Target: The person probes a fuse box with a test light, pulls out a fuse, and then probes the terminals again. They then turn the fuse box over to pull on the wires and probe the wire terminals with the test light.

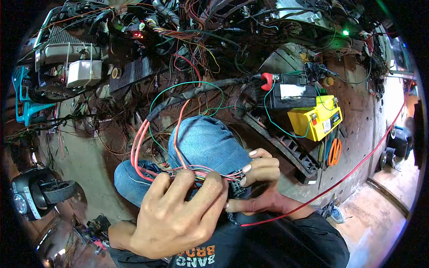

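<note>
wire harness lies across the knee. Left hand fingers curled closed over its wires, right hand pinching the black connector. I read this as wire sorting; next move needs one strand singled out.

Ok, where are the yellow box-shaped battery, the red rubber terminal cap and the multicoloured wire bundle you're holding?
Yellow box-shaped battery (303, 123): head view, its yellow side face.
Red rubber terminal cap (267, 81): head view, cap's middle.
Multicoloured wire bundle (196, 170): head view, its exposed middle stretch.
</note>
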Demonstrator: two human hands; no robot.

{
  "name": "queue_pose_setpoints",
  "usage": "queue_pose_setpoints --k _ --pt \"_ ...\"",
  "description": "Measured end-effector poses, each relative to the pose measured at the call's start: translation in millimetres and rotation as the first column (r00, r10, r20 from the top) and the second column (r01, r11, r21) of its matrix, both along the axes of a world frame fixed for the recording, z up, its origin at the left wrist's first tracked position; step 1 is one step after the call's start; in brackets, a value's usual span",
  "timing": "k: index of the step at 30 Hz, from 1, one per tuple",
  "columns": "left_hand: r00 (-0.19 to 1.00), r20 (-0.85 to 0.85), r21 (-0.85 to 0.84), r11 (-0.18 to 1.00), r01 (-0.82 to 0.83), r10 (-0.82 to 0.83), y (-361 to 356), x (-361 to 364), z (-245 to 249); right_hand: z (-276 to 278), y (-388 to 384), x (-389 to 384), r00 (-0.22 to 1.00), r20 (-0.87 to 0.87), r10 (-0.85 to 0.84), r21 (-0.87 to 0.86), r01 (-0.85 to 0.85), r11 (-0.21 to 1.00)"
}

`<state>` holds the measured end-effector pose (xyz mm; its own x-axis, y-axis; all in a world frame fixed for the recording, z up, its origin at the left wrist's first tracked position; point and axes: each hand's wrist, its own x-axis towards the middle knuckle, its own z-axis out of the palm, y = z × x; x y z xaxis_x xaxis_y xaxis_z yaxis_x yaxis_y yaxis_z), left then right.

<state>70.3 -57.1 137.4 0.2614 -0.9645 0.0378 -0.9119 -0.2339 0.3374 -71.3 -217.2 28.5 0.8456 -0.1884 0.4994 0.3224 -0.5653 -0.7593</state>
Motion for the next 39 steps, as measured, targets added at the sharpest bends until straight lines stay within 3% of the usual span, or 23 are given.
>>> queue_pose_setpoints --k 39 --pt "1.0 0.007 0.001 1.0 0.006 -0.006 1.0 0.8 0.7 -1.3 0.2 0.5 0.999 -0.028 0.015 0.011 -0.015 1.0"
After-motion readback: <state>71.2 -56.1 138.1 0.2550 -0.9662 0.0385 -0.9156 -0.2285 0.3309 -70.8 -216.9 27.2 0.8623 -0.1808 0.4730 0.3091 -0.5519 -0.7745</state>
